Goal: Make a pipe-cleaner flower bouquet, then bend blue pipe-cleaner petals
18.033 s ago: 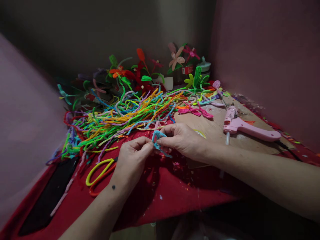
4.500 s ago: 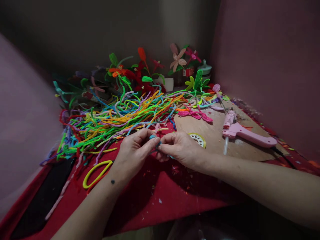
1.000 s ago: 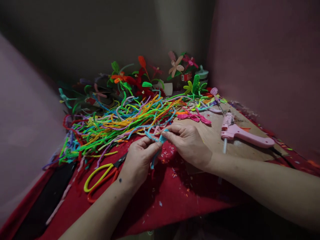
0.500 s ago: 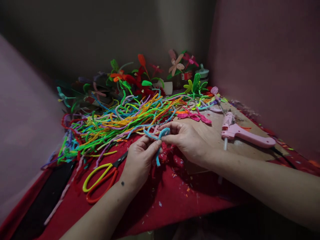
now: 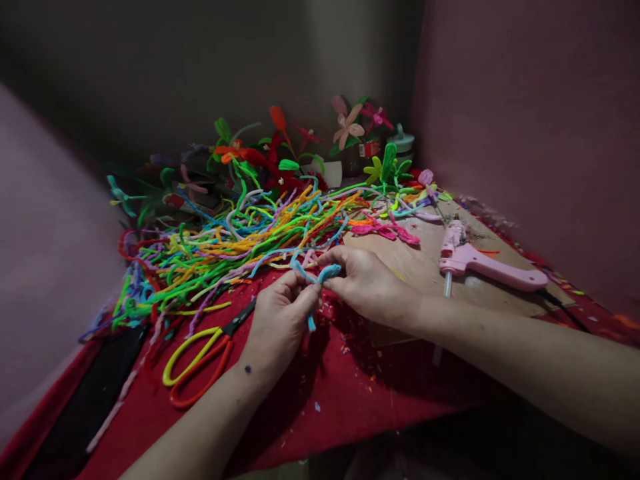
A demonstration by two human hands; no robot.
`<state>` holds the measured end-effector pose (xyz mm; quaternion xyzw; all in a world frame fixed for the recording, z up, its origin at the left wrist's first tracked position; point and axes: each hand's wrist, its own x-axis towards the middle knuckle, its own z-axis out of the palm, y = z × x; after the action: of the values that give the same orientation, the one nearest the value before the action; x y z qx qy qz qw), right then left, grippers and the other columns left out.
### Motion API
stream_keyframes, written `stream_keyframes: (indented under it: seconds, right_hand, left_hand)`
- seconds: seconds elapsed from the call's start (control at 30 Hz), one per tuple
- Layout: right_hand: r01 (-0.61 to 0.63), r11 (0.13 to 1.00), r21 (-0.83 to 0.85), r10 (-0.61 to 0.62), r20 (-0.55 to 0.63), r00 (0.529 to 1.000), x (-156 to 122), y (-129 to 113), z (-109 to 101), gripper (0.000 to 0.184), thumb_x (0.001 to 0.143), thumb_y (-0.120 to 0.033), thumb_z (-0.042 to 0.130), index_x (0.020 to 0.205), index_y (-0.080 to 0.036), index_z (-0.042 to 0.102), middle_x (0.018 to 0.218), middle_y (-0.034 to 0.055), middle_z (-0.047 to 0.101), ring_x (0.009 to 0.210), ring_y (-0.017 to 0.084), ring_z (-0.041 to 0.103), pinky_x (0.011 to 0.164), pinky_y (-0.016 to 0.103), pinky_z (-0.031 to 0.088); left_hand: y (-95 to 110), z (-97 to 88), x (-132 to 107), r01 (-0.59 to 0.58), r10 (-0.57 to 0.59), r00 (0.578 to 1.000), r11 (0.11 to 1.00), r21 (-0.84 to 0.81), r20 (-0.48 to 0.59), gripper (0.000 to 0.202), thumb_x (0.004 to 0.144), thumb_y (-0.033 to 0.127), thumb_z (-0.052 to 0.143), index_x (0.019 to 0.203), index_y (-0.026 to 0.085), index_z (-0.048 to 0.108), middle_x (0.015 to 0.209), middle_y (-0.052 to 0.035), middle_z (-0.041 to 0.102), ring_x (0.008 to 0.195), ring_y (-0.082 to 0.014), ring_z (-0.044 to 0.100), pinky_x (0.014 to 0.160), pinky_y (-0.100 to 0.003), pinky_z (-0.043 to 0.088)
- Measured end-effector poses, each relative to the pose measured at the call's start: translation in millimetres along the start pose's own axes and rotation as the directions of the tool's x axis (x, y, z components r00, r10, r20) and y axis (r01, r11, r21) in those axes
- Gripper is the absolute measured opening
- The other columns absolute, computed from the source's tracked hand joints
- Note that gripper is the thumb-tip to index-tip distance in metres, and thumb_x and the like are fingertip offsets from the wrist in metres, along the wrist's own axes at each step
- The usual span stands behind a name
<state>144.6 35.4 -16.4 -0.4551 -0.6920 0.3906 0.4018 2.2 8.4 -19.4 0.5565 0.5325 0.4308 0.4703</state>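
Observation:
A bent light-blue pipe cleaner [image 5: 329,272] is held between my two hands above the red cloth [image 5: 345,407]. My left hand [image 5: 283,313] pinches it near its middle, and a short tail hangs below the thumb. With thumb and forefinger, my right hand [image 5: 367,287] grips the folded loop at its right side. Just left of my left wrist lie scissors [image 5: 220,357] with one yellow and one red handle; the blade tips are hidden by my left hand. Beyond my fingers spreads a heap of colourful pipe cleaners [image 5: 250,233].
On the right a pink glue gun [image 5: 493,267] rests on a brown board [image 5: 400,260], its cord trailing right. Bright pink pipe-cleaner petals [image 5: 385,230] lie on the board's far edge. Several finished flowers [image 5: 347,127] stand at the back wall. A black flat strip [image 5: 90,407] lies at left.
The right-hand loop of the blue pipe cleaner has been pressed flatter and lower between my right fingers. The whole view has shifted slightly.

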Motion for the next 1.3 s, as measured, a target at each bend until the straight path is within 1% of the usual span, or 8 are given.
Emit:
stream_keyframes:
  seconds: [0.1,0.3,0.47,0.53,0.73,0.87,1.03,1.3]
  right_hand:
    - [0.047,0.998,0.033,-0.047,-0.021,0.999,-0.6,2.0,0.0,0.028,0.069,-0.001,0.053,0.092,-0.015,0.06,0.089,0.0043,0.067,0.08,0.015,0.061,0.07,0.027,0.046]
    - [0.078,0.972,0.223,-0.066,-0.059,0.996,2.4,-3.5,-3.5,0.005,0.073,-0.011,0.061,0.072,-0.015,0.064,0.075,0.001,0.068,0.071,0.011,0.061,0.069,0.024,0.048]
    - [0.359,0.933,0.013,-0.352,-0.173,0.92,-2.8,-1.1,-2.3,0.01,0.077,-0.01,0.06,0.074,-0.016,0.068,0.072,0.0001,0.068,0.068,0.01,0.061,0.067,0.023,0.048]
    - [0.399,0.917,-0.012,-0.395,-0.175,0.902,-4.4,0.3,-1.2,0.011,0.08,-0.011,0.058,0.078,-0.016,0.068,0.075,0.0005,0.069,0.07,0.011,0.061,0.068,0.023,0.048]
    - [0.162,0.953,0.257,-0.134,-0.121,0.984,0.8,-3.4,-2.0,0.008,0.079,-0.019,0.06,0.086,-0.016,0.064,0.077,0.0007,0.067,0.068,0.011,0.061,0.065,0.024,0.048]
    - [0.016,0.91,0.414,-0.004,-0.031,1.0,3.3,-7.2,-3.1,0.022,0.07,-0.01,0.063,0.091,-0.016,0.061,0.074,-0.002,0.064,0.064,0.009,0.058,0.059,0.021,0.046]
    - [0.017,0.92,0.391,-0.006,-0.029,1.0,1.6,-6.7,-2.8,0.018,0.07,-0.007,0.059,0.086,-0.016,0.059,0.076,-0.0004,0.065,0.068,0.011,0.06,0.063,0.024,0.047]
    - [0.101,0.987,0.126,-0.093,-0.074,0.993,0.7,-2.8,-2.6,0.017,0.077,-0.011,0.054,0.092,-0.013,0.06,0.079,0.0033,0.064,0.073,0.014,0.06,0.068,0.026,0.047]
  left_hand:
    - [0.1,-1.6,1.1,0.081,-0.08,0.997,0.994,-0.067,0.023,0.012,0.076,0.028,0.062,0.076,0.017,0.058,0.053,0.0073,0.047,0.04,-0.0035,0.037,0.04,-0.016,0.031]
    - [2.8,-4.6,1.1,0.079,-0.075,0.995,0.995,-0.063,0.061,0.012,0.076,0.028,0.061,0.08,0.018,0.057,0.049,0.0091,0.043,0.037,-0.003,0.033,0.039,-0.016,0.03]
    - [5.2,-1.8,-2.9,-0.034,0.035,0.999,0.994,0.107,-0.01,0.009,0.077,0.024,0.058,0.08,0.016,0.057,0.054,0.0077,0.045,0.043,-0.004,0.035,0.043,-0.017,0.03]
    - [6.3,-1.2,-4.2,-0.073,0.079,0.996,0.983,0.168,-0.033,0.008,0.076,0.023,0.058,0.078,0.015,0.057,0.058,0.0063,0.048,0.047,-0.0045,0.036,0.045,-0.017,0.031]
    - [8.8,-2.8,-5.5,0.02,-0.019,1.0,0.998,0.061,-0.014,0.014,0.076,0.03,0.06,0.076,0.017,0.055,0.049,0.0088,0.042,0.039,-0.0044,0.032,0.041,-0.019,0.027]
    - [9.9,-5.2,-3.7,0.058,-0.058,0.998,0.998,-0.006,-0.035,0.015,0.074,0.03,0.063,0.074,0.017,0.055,0.047,0.0088,0.044,0.038,-0.0044,0.033,0.04,-0.019,0.026]
    - [7.2,-5.6,-3.2,0.046,-0.047,0.999,0.997,-0.06,-0.022,0.014,0.075,0.029,0.062,0.073,0.018,0.053,0.046,0.0093,0.043,0.037,-0.0041,0.034,0.04,-0.018,0.027]
    - [6.1,-1.5,-4.1,0.001,0.004,0.998,0.998,0.064,-0.067,0.016,0.076,0.028,0.06,0.067,0.018,0.051,0.046,0.0086,0.044,0.038,-0.0048,0.034,0.04,-0.019,0.027]
